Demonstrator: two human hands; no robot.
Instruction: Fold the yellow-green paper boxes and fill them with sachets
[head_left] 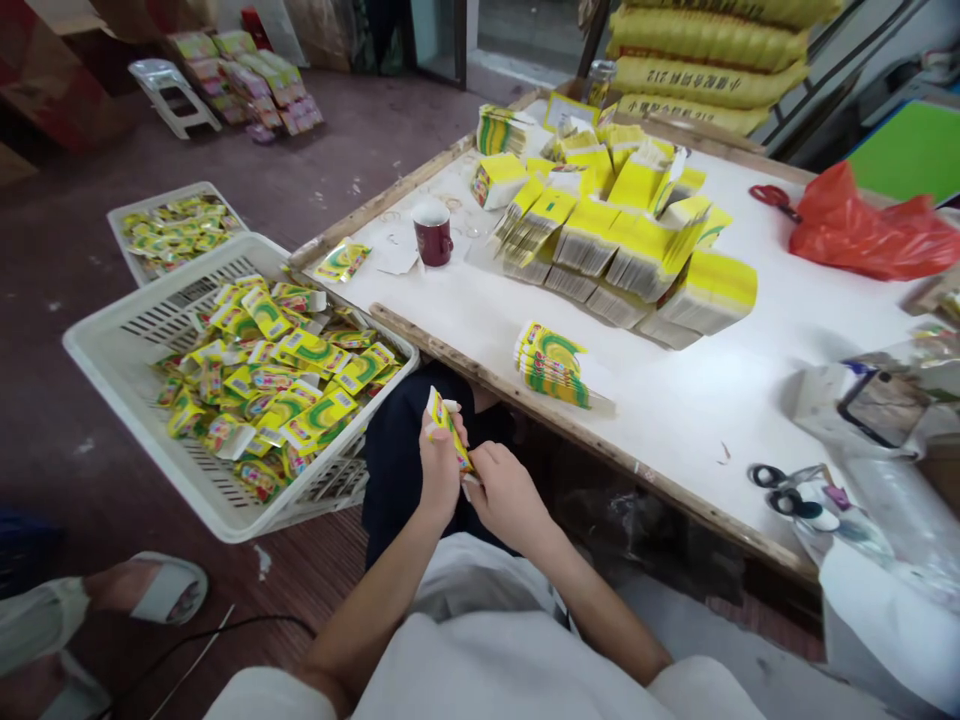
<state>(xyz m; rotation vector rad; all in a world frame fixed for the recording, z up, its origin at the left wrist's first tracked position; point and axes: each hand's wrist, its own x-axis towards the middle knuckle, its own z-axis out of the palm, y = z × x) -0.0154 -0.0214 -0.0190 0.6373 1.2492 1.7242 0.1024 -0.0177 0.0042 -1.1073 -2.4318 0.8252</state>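
Note:
Over my lap, my left hand (441, 465) is closed around a small yellow-and-green printed carton (448, 425), its white flap standing up at the top end. My right hand (504, 492) pinches the carton's lower end, fingers pressed together there; part of that end is hidden by them. To my left a white plastic crate (247, 520) holds a heap of similar yellow cartons (296, 370). On the table in front of me lies a fanned row of flat yellow-green cartons (553, 362).
The white-topped table (480, 310) has a wooden edge and carries stacked bundles of yellow cartons (637, 240), a maroon mug (433, 235), scissors (787, 490) and a red plastic bag (862, 230). A second crate (124, 245) stands behind the first. Another person's sandalled foot (169, 590) shows at left.

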